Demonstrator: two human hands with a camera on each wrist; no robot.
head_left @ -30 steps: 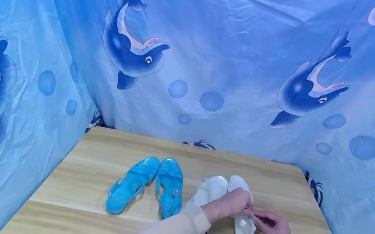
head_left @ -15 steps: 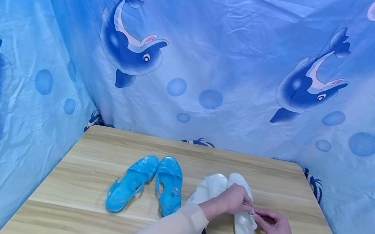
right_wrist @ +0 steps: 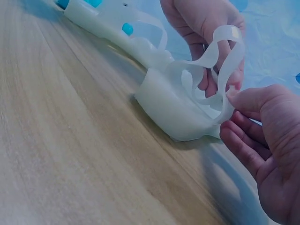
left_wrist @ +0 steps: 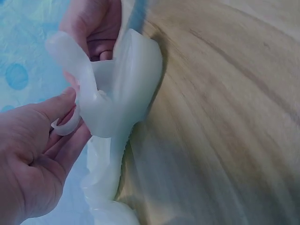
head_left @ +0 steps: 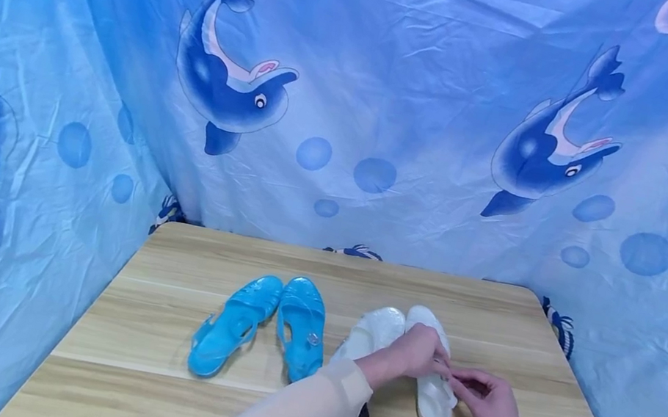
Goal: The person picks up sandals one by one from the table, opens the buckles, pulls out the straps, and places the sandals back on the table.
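A white jelly sandal (head_left: 434, 407) lies toe-away on the right part of the wooden table, with both hands meeting at its ankle strap. My left hand (head_left: 416, 352) reaches across from the left and pinches the strap between thumb and fingers. From the right side, my right hand (head_left: 492, 406) pinches the strap close by. In the left wrist view the thin strap end (left_wrist: 68, 125) curls out beside the left thumb. The right wrist view has the looped strap (right_wrist: 229, 63) standing above the heel, right at the fingertips of the right hand (right_wrist: 281, 150).
The other white sandal (head_left: 381, 329) lies left of the held one, partly behind the left arm. Further left is a pair of blue sandals, one angled (head_left: 219, 341), one straighter (head_left: 304, 330). A dolphin-print curtain (head_left: 354, 93) surrounds the wooden table (head_left: 139, 398).
Both hands stay at the sandal's strap with only small finger movements. The head view has tilted a little, so the scene sits slightly higher in the picture.
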